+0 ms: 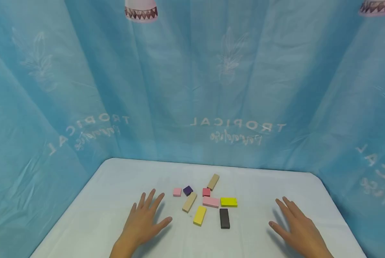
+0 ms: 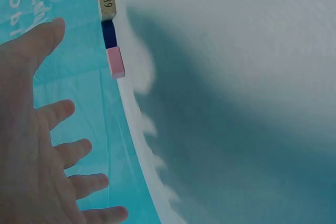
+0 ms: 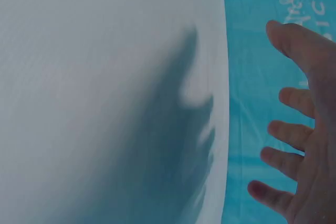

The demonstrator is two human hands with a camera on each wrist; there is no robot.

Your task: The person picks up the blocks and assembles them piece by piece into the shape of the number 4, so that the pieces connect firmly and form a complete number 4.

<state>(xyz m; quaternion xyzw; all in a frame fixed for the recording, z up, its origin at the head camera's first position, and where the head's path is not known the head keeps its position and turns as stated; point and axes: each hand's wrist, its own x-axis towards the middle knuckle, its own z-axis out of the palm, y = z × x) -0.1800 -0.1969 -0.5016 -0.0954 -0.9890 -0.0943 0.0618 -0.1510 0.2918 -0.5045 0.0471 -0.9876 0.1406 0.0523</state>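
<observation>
My left hand (image 1: 142, 223) hovers over the table with fingers spread, left of a loose group of small wooden blocks. On the far right my right hand (image 1: 298, 229) is likewise spread above the surface, holding nothing. Between them lie a pink cube (image 1: 177, 192), a dark purple block (image 1: 187, 190), a red cube (image 1: 206, 192), a long pink block (image 1: 211, 202), two natural wood blocks, one nearer (image 1: 189, 202) and one farther (image 1: 213, 182), two yellow blocks, one flat (image 1: 200, 215) and one brighter (image 1: 229, 202), and a black block (image 1: 224, 218). A wood block (image 2: 107, 4) shows printed digits in the left wrist view.
The white table (image 1: 260, 186) has rounded far corners. Blue curtains (image 1: 192, 89) with white lettering hang behind it and along both sides. Each hand casts a shadow on the tabletop.
</observation>
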